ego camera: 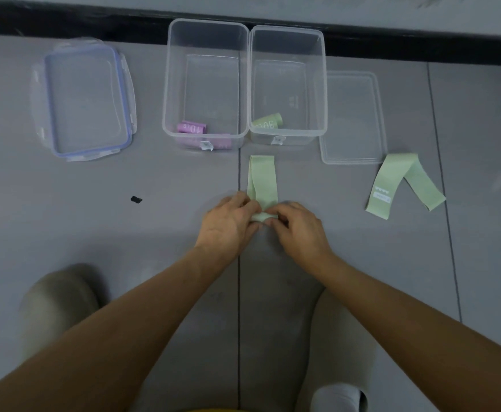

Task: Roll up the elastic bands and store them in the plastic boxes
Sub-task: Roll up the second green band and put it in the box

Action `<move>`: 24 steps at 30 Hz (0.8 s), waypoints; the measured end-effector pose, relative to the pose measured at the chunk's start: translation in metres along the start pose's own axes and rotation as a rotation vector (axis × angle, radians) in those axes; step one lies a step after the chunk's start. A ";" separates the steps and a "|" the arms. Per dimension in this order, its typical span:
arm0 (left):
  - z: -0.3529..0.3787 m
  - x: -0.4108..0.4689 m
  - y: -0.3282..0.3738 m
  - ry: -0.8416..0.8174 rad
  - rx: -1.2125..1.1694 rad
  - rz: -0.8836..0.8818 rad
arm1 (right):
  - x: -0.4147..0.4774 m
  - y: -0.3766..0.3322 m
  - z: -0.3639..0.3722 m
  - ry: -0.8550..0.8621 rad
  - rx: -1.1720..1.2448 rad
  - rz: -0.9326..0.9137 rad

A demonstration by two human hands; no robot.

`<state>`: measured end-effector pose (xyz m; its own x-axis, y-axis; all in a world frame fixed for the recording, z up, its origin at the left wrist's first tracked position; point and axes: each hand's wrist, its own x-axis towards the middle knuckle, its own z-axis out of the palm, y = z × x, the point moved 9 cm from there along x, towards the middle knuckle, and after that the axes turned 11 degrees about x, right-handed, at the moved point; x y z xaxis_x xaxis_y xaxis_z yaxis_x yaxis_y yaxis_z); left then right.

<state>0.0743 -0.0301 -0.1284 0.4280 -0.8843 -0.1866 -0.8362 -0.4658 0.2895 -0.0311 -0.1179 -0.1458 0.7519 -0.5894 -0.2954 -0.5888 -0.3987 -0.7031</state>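
Flat on the floor (pixel 154 179), lengthwise away from the person: green band (pixel 263 179), far end just short of the boxes. Near end already curled into a small tight roll, gripped from both sides.

Left hand (pixel 228 224) on the roll's left end, fingers curled over it, thumb tucked under. Right hand (pixel 298 230) mirrored on the right end, fingertips pinching the green fabric. Both hands closed on the band and nearly touching each other above the roll.

Beyond the band, side by side and touching: two clear boxes, lids off.
- Left box (pixel 177 69) – pink rolls (pixel 191 128) at its near end, one marked "10", another seen dimly through the front wall.
- Right box (pixel 314 69) – single green roll (pixel 267 121), marked "30", lying near the front left corner.
- Small white label on the front wall of each; print too small to read.

Right of the boxes: clear lid (pixel 353 120) flat on the floor, its left edge behind the right box. Just below it, overlapping its near corner: second band (pixel 403 182), green, unrolled, folded into a loose inverted V with white print on one leg.

Well to the left: blue-rimmed lid (pixel 87 99), flat, clips splayed. Below and to its right, a dark speck (pixel 136 199) on the floor.

At the bottom of the view: blurred shoe (pixel 59 301) left, white sock (pixel 335 396) right.
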 end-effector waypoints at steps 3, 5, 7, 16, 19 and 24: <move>0.000 0.003 -0.001 -0.009 0.007 -0.009 | 0.000 0.001 -0.002 0.030 0.054 0.015; 0.001 0.007 -0.003 -0.023 0.006 -0.019 | -0.002 -0.001 -0.006 0.078 0.077 0.011; 0.002 0.010 -0.005 -0.041 0.002 -0.027 | -0.004 -0.004 -0.005 0.089 0.065 -0.011; 0.000 0.016 -0.010 -0.034 -0.082 -0.051 | 0.003 -0.003 -0.007 0.040 0.029 -0.019; 0.001 0.011 -0.009 -0.011 -0.086 -0.027 | 0.005 -0.003 -0.007 0.023 0.006 -0.015; 0.007 0.002 -0.010 -0.027 -0.038 0.003 | -0.005 -0.007 0.002 -0.010 -0.020 -0.041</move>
<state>0.0810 -0.0273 -0.1385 0.4155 -0.8849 -0.2104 -0.8237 -0.4642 0.3256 -0.0303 -0.1112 -0.1407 0.7784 -0.5651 -0.2735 -0.5632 -0.4362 -0.7017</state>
